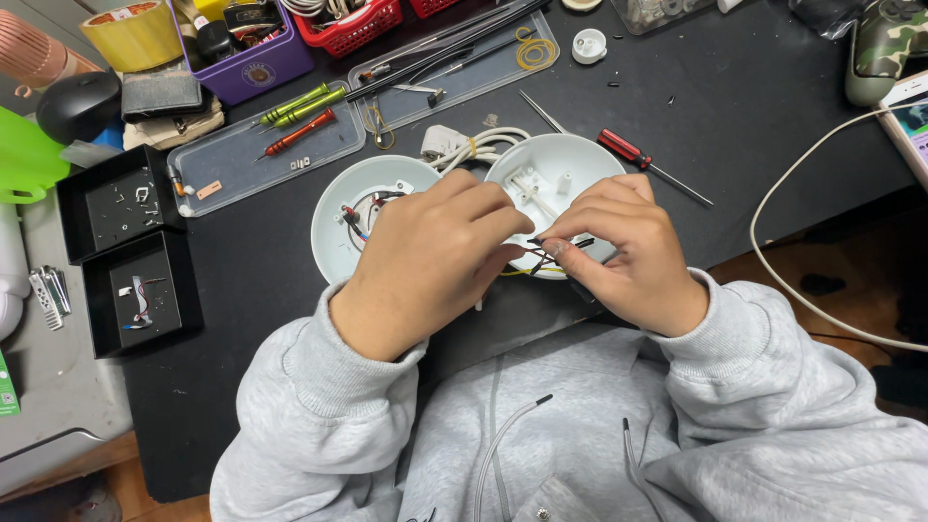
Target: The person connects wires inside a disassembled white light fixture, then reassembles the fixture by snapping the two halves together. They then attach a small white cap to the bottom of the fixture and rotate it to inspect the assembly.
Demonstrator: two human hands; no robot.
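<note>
My left hand [425, 256] and right hand [623, 246] pinch thin wires [553, 253] between them, running left-right, above the right shell [561, 174] on the counter [773, 106].

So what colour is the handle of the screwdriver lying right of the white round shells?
Red with black, on the screwdriver in the head view.

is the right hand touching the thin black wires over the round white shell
Touching. The head view shows the right hand with its fingertips pinched on the thin black wires, no gap between them.
</note>
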